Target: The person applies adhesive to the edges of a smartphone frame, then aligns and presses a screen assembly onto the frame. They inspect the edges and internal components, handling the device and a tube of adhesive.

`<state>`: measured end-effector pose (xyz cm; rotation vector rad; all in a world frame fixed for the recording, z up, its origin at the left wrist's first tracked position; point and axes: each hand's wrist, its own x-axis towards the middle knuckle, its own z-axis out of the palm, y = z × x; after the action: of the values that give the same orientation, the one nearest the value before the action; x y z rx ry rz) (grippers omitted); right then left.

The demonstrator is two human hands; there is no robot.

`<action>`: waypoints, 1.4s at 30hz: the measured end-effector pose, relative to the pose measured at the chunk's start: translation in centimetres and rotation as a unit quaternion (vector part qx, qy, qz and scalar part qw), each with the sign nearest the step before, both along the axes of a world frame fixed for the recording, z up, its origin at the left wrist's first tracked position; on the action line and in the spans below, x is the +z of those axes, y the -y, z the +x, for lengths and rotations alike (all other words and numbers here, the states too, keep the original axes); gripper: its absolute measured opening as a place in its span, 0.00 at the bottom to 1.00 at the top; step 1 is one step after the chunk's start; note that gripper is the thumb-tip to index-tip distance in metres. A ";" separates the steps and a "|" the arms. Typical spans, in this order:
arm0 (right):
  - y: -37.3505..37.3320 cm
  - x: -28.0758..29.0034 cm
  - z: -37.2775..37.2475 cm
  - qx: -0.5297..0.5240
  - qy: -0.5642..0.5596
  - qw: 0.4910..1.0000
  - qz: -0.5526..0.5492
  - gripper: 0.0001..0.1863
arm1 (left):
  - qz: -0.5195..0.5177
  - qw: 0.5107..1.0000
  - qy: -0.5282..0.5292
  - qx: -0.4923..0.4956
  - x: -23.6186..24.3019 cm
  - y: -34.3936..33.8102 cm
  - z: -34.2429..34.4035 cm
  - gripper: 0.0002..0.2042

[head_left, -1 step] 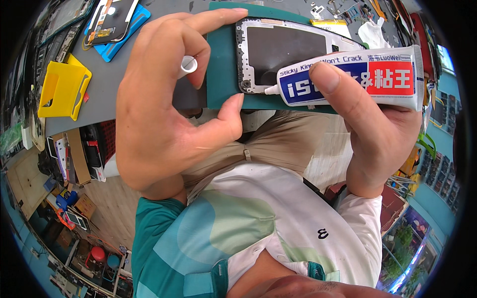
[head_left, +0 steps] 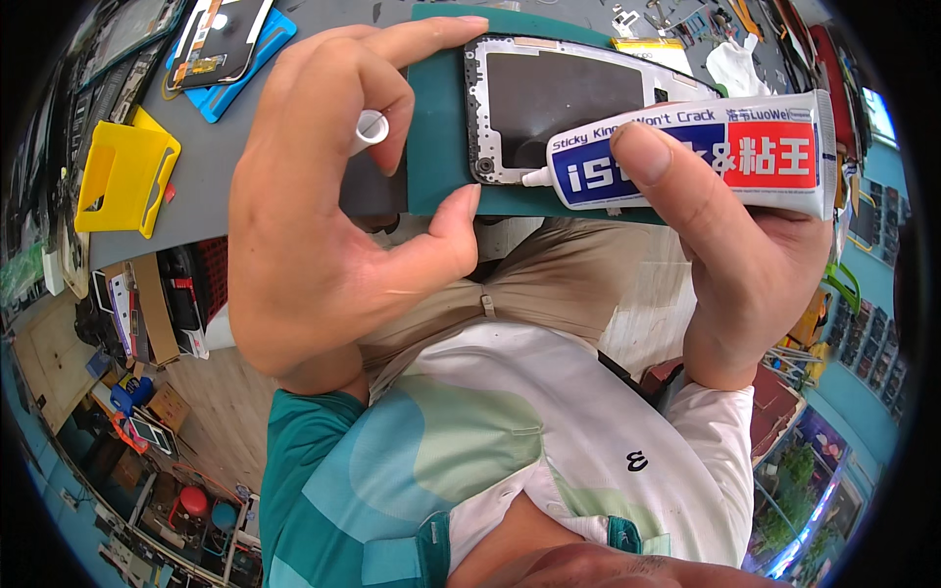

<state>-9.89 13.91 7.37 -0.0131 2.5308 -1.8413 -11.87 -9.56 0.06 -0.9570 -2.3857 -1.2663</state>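
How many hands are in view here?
2: the left hand, at the left end of the phone frame, holding a white cap; the right hand, gripping the tube. No others show.

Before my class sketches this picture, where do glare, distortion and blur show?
Head view: a spot of glare whitens the loose screen; head view: fisheye distortion bows the blue wall near a black rim; head view: the tube and left hand look sharp, with no plain motion blur.

PASS: grey desk (head_left: 210, 137) between yellow holder (head_left: 120, 178) and left hand (head_left: 294, 230) | BLOCK: tube (head_left: 720, 152) over part of phone frame (head_left: 564, 90)
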 end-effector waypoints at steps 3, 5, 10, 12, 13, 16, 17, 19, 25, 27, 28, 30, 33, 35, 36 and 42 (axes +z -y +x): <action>-0.4 0.1 -0.4 0.003 -0.015 1.000 0.013 0.14 | 0.003 1.000 0.016 0.017 0.4 -0.3 -0.1 0.23; -0.5 0.3 -0.4 -0.002 -0.016 1.000 0.021 0.14 | 0.006 0.999 0.027 0.021 0.4 -0.2 0.1 0.23; -0.3 0.8 0.0 -0.027 0.011 0.999 0.020 0.15 | -0.012 1.000 -0.002 0.010 0.8 -0.3 -0.2 0.23; -0.3 0.8 -0.1 -0.033 0.011 0.999 0.029 0.15 | -0.013 1.000 0.003 0.013 0.8 -0.2 -0.2 0.23; -0.4 0.7 -0.1 -0.033 0.002 0.999 0.035 0.15 | -0.001 1.000 0.020 0.021 0.7 -0.2 0.1 0.23; -0.6 0.9 -0.1 -0.034 0.000 0.998 0.046 0.15 | 0.008 1.000 0.005 0.017 0.0 -0.2 -0.2 0.23; -0.6 0.9 -0.1 -0.034 -0.003 0.998 0.047 0.15 | 0.007 1.000 0.001 0.017 -0.1 -0.2 -0.2 0.23; -0.8 0.6 -0.1 -0.034 -0.015 0.998 0.047 0.15 | 0.004 1.000 0.004 0.021 0.3 -0.5 0.0 0.23; -1.1 0.6 -0.5 -0.019 -0.028 0.999 0.027 0.15 | 0.041 0.999 0.015 0.014 0.4 -0.5 0.2 0.23; -1.2 0.5 -0.4 -0.023 -0.032 0.999 0.028 0.15 | 0.011 0.999 0.029 0.031 0.4 -0.4 0.1 0.23; -1.3 0.4 -0.3 -0.030 -0.032 0.999 0.031 0.15 | 0.011 1.000 0.018 0.018 0.2 -0.3 -0.2 0.23; -1.3 0.4 -0.2 -0.036 -0.030 0.998 0.037 0.15 | 0.001 1.000 0.001 0.002 0.1 -0.1 -0.4 0.23; -1.5 0.3 -0.2 -0.039 -0.030 0.998 0.044 0.15 | -0.024 1.000 -0.001 -0.007 0.2 0.2 -0.5 0.23; -1.7 0.3 -0.2 -0.040 -0.033 0.998 0.046 0.15 | -0.013 1.000 0.009 -0.007 0.2 0.2 -0.4 0.23; -1.8 0.3 -0.2 -0.041 -0.034 0.998 0.045 0.15 | 0.000 1.000 0.008 -0.007 0.1 0.1 -0.4 0.23; -1.3 -0.5 -0.2 -0.070 -0.065 0.995 -0.023 0.14 | 0.001 0.999 0.045 0.018 0.3 -0.1 0.1 0.22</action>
<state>-10.07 15.24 6.86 0.0473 2.6368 -2.0133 -11.75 -9.50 0.36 -0.8699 -2.4565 -1.3243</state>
